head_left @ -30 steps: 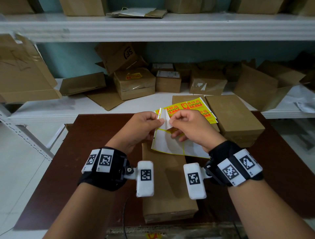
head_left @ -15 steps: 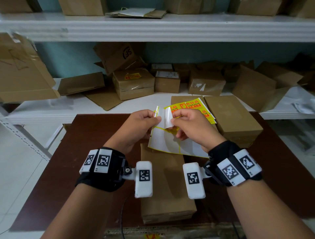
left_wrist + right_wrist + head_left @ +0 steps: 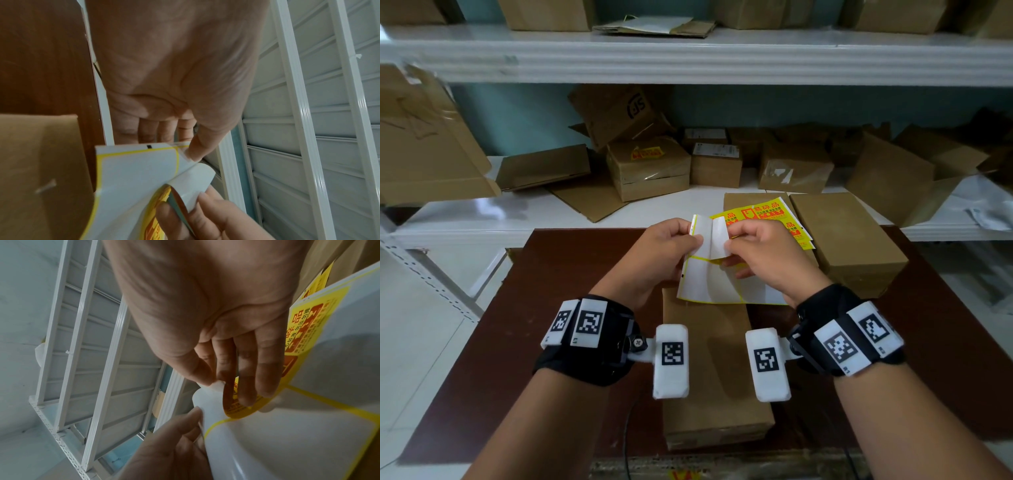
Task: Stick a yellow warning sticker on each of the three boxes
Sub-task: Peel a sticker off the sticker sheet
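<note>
Above a brown counter (image 3: 493,342) bearing three cardboard boxes (image 3: 709,377), a person holds a sticker sheet (image 3: 709,287) in the air. The left hand (image 3: 654,260) pinches the sheet's white backing at its top edge, thumb pressed on it. The right hand (image 3: 767,263), fingers curled, pinches a yellow warning sticker (image 3: 236,402) partly peeled from the sheet, its white underside curling up.

Head view looks down over both hands (image 3: 717,253) and worktop (image 3: 571,308); wrist views, close underneath, share the sticker sheet (image 3: 135,175)
</note>
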A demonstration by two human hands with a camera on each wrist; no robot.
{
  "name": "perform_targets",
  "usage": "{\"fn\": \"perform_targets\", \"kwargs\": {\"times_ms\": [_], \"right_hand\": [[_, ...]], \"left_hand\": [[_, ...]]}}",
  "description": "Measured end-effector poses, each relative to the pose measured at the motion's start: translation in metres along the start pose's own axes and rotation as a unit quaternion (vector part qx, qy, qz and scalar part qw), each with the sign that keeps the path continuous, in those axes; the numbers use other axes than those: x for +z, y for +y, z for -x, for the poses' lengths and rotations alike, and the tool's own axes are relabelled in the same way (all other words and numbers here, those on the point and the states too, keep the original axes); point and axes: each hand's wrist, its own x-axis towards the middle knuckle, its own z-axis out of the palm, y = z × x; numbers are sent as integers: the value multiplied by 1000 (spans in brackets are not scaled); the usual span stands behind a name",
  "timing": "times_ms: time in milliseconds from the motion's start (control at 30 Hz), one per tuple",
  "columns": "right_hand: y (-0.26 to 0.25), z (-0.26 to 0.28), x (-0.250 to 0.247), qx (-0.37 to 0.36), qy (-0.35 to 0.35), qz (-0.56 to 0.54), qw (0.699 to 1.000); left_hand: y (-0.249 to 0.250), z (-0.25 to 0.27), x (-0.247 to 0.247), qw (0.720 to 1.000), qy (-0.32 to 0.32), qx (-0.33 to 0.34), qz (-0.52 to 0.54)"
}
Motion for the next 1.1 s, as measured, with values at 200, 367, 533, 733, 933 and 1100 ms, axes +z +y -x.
{"fn": "perform_targets", "kwargs": {"times_ms": [200,367,533,733,933,1100], "right_hand": [[0,0,0,1,-4,-7,1000],[-2,3,2,-10,-22,3,1000],[-4,5,4,-16,-26,9,999],[-7,10,2,0,-24,-19,1000],[-9,13,3,1,-30,-36,999],[-6,10,5,12,-10,-49,999]], "left_hand": [[3,1,1,1000,8,-12,-6],[3,2,2,1000,1,-16,-22],[3,1,5,999,6,-7,-52],[1,-1,3,999,7,-13,-43],[1,-1,2,999,-7,-6,-43],[-1,-2,2,1000,-6,-2,-21]]}}
